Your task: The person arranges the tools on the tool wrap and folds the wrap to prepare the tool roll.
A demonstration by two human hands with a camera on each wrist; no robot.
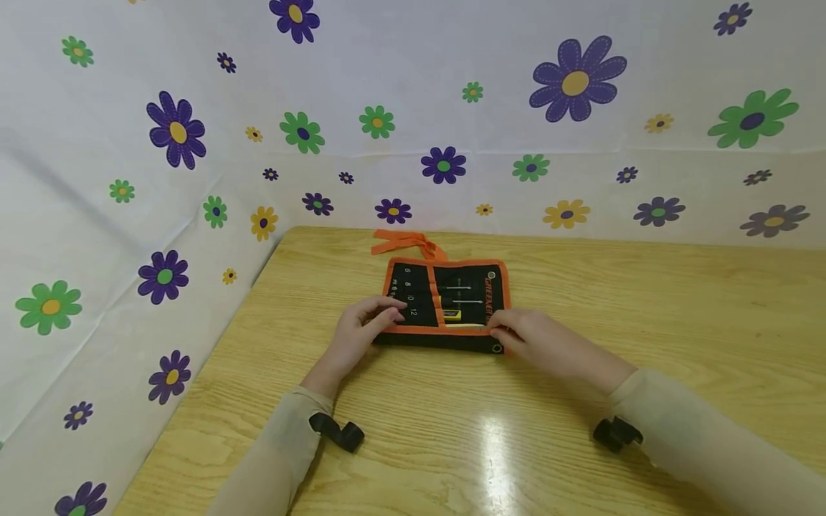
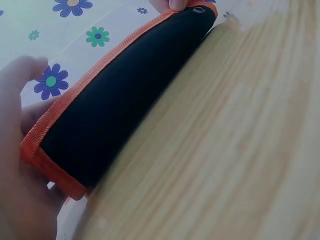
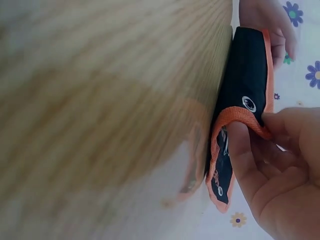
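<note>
A black fabric tool pouch with orange edging lies on the table, its near side folded up into a strip. White numbers mark its left pocket, orange lettering its right end. Inside show two thin metal shafts and a small yellow item. My right hand pinches the orange edge at the pouch's near right corner, beside a metal eyelet. At the left end, my left hand lies against the pouch with relaxed fingers; in the left wrist view some fingers are hidden behind the orange-edged corner.
An orange tie strap trails from the pouch's far edge onto the wooden table. White flowered cloth rises behind the table and along its left side. Black bands sit on both sleeved wrists.
</note>
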